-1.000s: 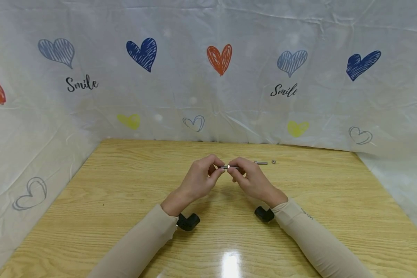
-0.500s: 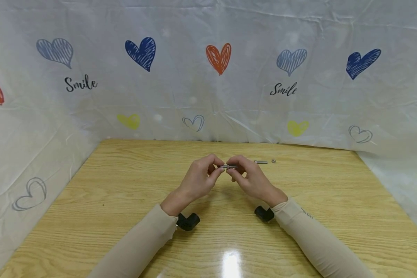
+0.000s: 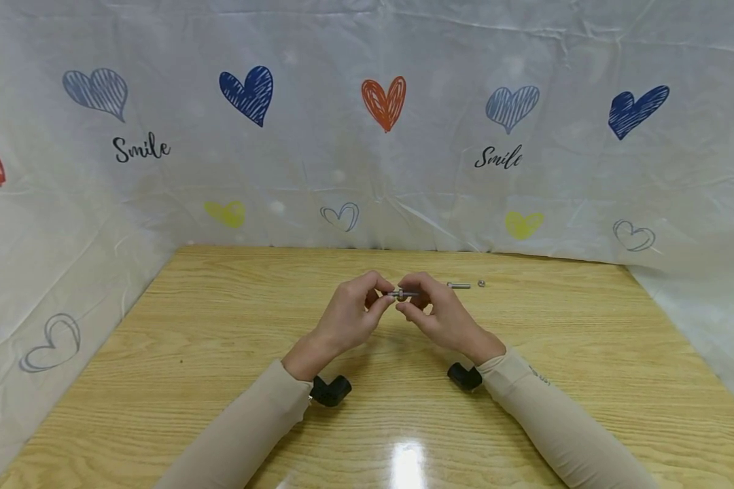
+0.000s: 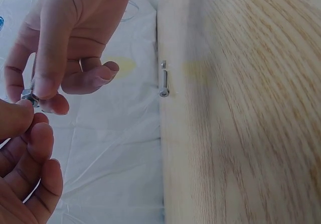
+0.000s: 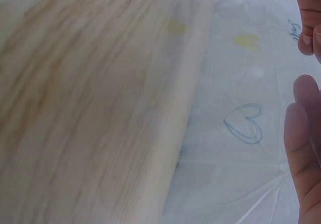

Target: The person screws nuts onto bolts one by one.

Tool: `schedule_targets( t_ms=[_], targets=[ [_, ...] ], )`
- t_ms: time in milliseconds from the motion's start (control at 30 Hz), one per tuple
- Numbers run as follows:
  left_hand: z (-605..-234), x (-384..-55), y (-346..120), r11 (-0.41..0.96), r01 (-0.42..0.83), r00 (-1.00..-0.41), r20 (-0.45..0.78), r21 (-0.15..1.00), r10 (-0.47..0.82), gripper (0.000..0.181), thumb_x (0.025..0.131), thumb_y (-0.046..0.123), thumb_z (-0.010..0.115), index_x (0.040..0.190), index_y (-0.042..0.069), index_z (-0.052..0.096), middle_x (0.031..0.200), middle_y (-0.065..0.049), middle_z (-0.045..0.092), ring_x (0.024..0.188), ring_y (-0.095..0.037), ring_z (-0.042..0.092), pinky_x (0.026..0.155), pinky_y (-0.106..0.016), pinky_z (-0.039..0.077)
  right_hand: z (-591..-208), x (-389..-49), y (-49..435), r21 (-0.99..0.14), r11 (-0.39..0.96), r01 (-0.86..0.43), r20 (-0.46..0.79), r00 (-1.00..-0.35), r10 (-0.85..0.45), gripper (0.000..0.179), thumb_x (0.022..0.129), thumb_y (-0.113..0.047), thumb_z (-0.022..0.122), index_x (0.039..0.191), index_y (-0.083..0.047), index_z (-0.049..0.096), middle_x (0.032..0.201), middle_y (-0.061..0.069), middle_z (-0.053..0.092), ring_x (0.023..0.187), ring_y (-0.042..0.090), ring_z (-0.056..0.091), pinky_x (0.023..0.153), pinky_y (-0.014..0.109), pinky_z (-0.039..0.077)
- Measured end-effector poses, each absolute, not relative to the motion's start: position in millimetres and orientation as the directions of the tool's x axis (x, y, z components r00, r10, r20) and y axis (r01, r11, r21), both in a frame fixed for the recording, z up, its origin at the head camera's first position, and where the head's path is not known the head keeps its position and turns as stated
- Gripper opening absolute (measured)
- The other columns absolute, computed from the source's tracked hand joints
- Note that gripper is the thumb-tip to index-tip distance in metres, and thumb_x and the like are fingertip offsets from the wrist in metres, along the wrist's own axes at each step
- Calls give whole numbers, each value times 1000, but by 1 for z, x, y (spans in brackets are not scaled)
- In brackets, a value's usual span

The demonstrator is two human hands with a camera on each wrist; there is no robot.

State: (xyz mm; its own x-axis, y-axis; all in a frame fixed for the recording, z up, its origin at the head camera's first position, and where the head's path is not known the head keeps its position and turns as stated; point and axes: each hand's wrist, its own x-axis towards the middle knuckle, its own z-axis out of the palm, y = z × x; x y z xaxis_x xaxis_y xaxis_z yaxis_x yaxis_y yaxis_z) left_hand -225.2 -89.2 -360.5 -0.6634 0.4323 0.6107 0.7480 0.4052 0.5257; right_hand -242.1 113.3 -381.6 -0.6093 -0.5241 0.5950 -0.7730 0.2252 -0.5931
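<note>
Pinching one bolt (image 3: pixel 412 294), the left hand (image 3: pixel 351 316) held it above the desk (image 3: pixel 238 305), one nut (image 3: pixel 400 294) around its shaft. Right hand (image 3: pixel 446 319) had thumb and finger parted about that nut; couldn't tell if either touched. Second bolt (image 3: pixel 459 286) lay on the desk beyond, second nut (image 3: pixel 481 283) just beside its end. Two black devices (image 3: pixel 332 392), one at each wrist.

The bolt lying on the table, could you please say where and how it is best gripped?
I would pinch the bolt mid-shank from above, across its near and far sides, since it lies flat on the table, lengthwise left to right in the head view. The nut sits just beyond its right tip, crowding that end.
</note>
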Motion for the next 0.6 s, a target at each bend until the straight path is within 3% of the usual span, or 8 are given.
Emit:
schedule_targets(
  t_ms=[167, 333, 600],
  targets=[
    [-359, -224, -89, 403, 749, -662, 613, 526, 431, 9, 90, 4, 65, 98, 6, 62, 80, -1, 62, 55, -7, 49, 51, -23, 44, -381, -241, 113, -596, 217, -773, 593, -607, -529, 15, 96, -5, 56, 111, -8, 56, 96, 5, 63, 65, 20, 62, 58, 29, 50],
    [-359, -223, -88, 404, 751, -660, 613, 521, 435, 8, 90, 3, 65, 97, 6, 62, 78, -2, 61, 55, -8, 49, 51, -23, 43, -380, -241, 114, -566, 273, -778, 587, -613, -530, 10, 99, -9, 52, 105, -8, 60, 86, -1, 59, 64, 17, 60, 56, 28, 47],
    [-357, -223, -88, 407, 738, -675, 599, 538, 431, 8, 91, 3, 64, 98, 6, 62, 81, -2, 63, 55, -7, 49, 49, -23, 44, -380, -239, 114, -601, 275, -751, 575, -645, -503, 23, 93, -7, 62, 115, -6, 56, 101, 6, 64, 69, 11, 61, 60, 27, 49]
  ],
)
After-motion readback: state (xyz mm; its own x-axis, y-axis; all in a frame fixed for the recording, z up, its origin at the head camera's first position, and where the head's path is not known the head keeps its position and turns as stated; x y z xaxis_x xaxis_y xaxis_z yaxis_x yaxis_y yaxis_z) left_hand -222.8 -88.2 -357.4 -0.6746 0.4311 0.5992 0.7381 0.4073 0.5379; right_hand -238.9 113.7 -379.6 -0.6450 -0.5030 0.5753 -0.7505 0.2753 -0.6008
